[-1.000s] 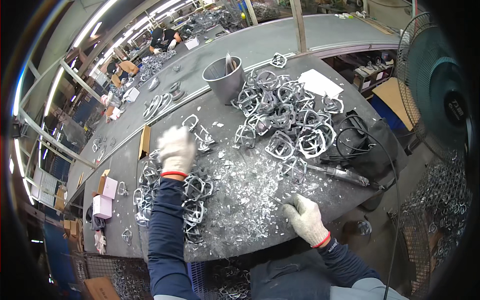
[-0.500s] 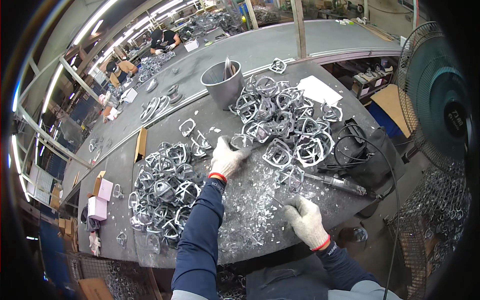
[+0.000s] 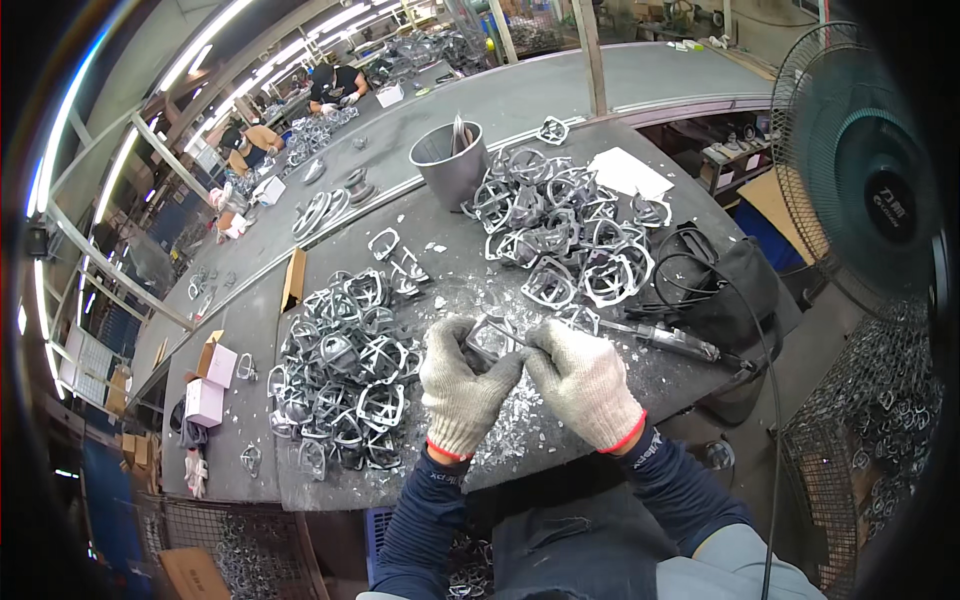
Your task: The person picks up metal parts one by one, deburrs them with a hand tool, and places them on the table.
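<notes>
My left hand [image 3: 460,385], in a white knit glove, is closed on a grey cast metal frame [image 3: 490,338] above the table. Close beside it, my gloved right hand [image 3: 585,380] is pinched shut at the frame's right side. A slim rod-like tool showed in that hand a moment earlier; now the fingers mostly hide it. Left of my hands lies a heap of similar metal frames [image 3: 345,350]. A second heap of frames [image 3: 560,215] sits beyond them to the right. Small silvery chips [image 3: 515,430] litter the tabletop below my hands.
A grey bucket [image 3: 448,165] stands at the table's back edge, near a white paper sheet [image 3: 632,173]. A cylindrical hand tool [image 3: 675,342] with a cable and a black bag [image 3: 735,300] lie at right. A large fan [image 3: 870,190] stands beyond. Two people work farther off at left.
My left hand has come back toward me from between the heaps and now holds a metal frame. My right hand has moved up and left to meet it. The view has shifted slightly.
</notes>
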Demonstrator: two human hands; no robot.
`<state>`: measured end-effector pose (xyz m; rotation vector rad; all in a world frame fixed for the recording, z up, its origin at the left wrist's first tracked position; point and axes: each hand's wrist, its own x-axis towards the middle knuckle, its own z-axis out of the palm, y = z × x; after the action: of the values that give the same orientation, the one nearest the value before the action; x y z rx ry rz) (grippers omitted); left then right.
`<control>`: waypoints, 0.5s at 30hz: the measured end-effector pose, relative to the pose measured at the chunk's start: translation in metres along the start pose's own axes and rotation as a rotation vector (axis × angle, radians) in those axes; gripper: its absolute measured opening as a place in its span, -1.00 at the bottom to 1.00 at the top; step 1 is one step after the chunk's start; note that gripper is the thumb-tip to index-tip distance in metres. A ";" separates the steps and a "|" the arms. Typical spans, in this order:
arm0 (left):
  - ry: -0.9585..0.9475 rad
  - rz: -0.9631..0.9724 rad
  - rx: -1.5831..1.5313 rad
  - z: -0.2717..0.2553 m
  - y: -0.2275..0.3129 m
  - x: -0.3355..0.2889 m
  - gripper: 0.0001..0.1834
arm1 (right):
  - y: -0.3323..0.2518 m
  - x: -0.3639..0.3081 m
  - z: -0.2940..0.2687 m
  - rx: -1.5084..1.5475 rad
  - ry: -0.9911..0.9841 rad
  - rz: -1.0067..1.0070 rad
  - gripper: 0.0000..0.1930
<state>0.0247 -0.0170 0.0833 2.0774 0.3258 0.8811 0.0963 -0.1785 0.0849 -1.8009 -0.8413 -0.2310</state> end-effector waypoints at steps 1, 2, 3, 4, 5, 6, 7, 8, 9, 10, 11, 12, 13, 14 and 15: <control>-0.014 0.003 0.035 0.000 0.001 -0.004 -0.42 | 0.000 -0.003 0.001 -0.024 -0.006 0.001 -0.89; -0.018 0.006 0.032 0.001 -0.001 -0.009 -0.42 | 0.000 -0.007 0.001 -0.049 -0.010 0.004 -0.87; -0.054 0.129 0.088 0.000 -0.001 -0.014 -0.41 | -0.002 -0.010 0.002 -0.061 -0.012 0.004 -0.86; -0.090 0.251 0.143 0.000 0.001 -0.021 -0.40 | -0.005 -0.010 0.001 -0.060 -0.008 0.004 -0.86; -0.141 0.278 0.114 0.005 0.007 -0.035 -0.45 | -0.006 -0.007 0.001 -0.110 -0.041 -0.009 -0.86; -0.147 0.280 0.110 0.002 0.007 -0.035 -0.45 | -0.010 -0.006 -0.001 -0.166 -0.071 -0.020 -0.85; -0.139 0.279 0.138 -0.002 0.005 -0.031 -0.47 | -0.006 -0.006 0.007 -0.087 -0.023 -0.005 -0.82; -0.131 0.277 0.165 -0.003 0.003 -0.027 -0.50 | -0.008 -0.008 0.009 -0.090 -0.021 0.000 -0.82; -0.056 0.330 0.210 0.000 0.000 -0.020 -0.59 | -0.009 -0.007 0.011 -0.079 -0.006 0.000 -0.82; -0.050 0.330 0.214 0.004 0.000 -0.023 -0.59 | -0.011 -0.006 0.013 -0.068 0.008 0.000 -0.82; 0.037 0.312 0.192 0.011 0.002 -0.027 -0.63 | -0.014 -0.008 0.010 -0.073 0.020 -0.008 -0.82; 0.117 0.295 0.167 0.019 0.003 -0.030 -0.66 | -0.013 -0.009 0.009 -0.071 0.022 -0.008 -0.82; 0.110 0.174 0.159 0.022 0.007 -0.035 -0.69 | -0.011 -0.010 0.009 -0.086 0.009 0.014 -0.82; 0.094 0.109 0.121 0.026 0.005 -0.037 -0.68 | -0.009 -0.012 0.008 -0.102 -0.005 0.036 -0.83; 0.066 0.111 0.116 0.025 0.004 -0.039 -0.67 | -0.005 -0.015 0.004 -0.114 -0.053 0.089 -0.83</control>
<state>0.0139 -0.0538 0.0577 2.1937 0.3047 1.0200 0.0815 -0.1801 0.0792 -1.9534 -0.7967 -0.1770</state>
